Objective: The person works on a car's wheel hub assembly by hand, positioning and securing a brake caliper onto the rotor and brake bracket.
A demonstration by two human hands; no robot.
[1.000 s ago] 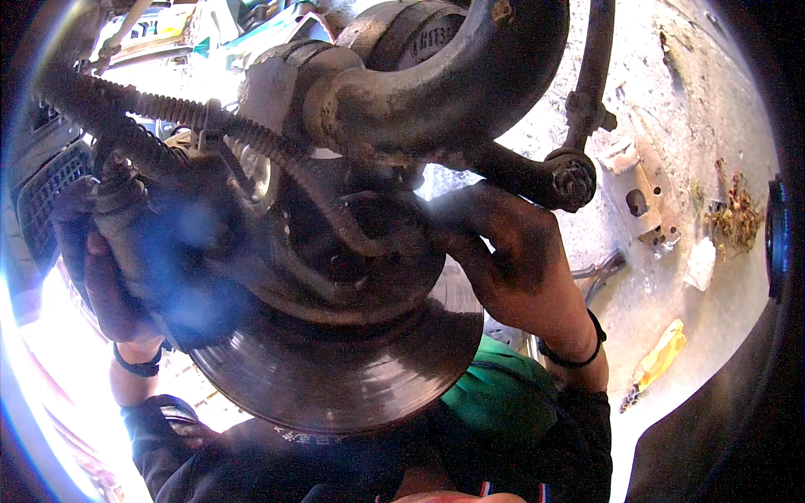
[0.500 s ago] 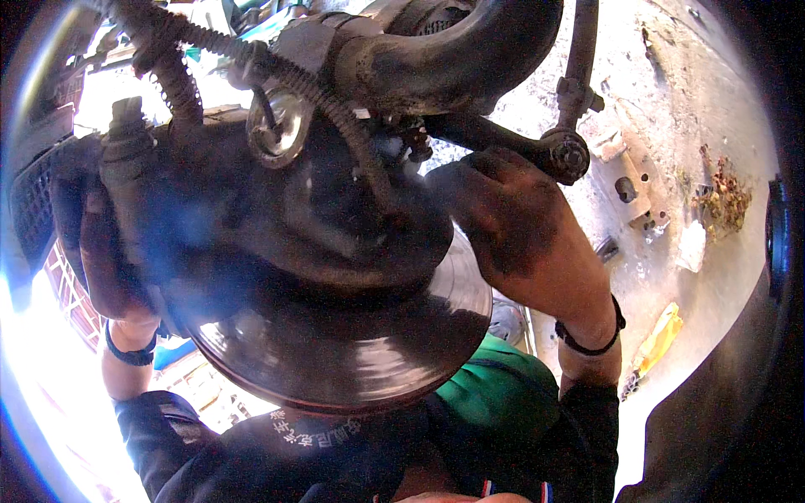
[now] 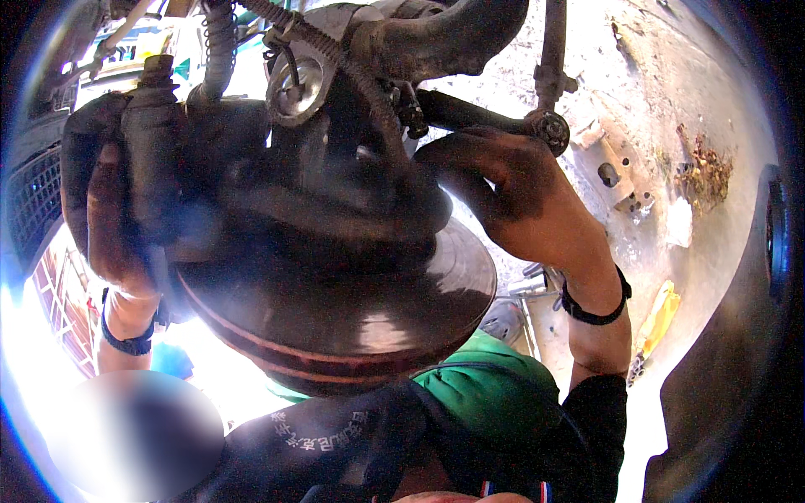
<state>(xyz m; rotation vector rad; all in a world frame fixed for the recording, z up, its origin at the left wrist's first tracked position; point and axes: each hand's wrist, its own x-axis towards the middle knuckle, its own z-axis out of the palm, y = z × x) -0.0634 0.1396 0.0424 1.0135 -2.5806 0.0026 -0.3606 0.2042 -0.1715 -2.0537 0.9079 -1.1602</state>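
Note:
A shiny brake disc sits in front of me, its grooved rim turned toward my body. Behind it is a dark, greasy wheel knuckle. At its left side stands the brake caliper, with a bolt head on top. My left hand, blackened with grease, is closed around the caliper's outer side; its fingertips are partly hidden. My right hand is bent in at the knuckle's right edge, just below a rod with a ball joint. Its fingers are curled together, and what they grip is hidden in shadow.
A ribbed cable and a thick curved pipe cross above the knuckle. A coil spring hangs at the upper left. On the right lie a perforated metal plate and a yellow-handled tool. Blur covers the lower left.
The disc has tilted, so more of its rim edge shows. The surroundings have shifted slightly in view. Both hands stay at the same parts, the right one turned a little.

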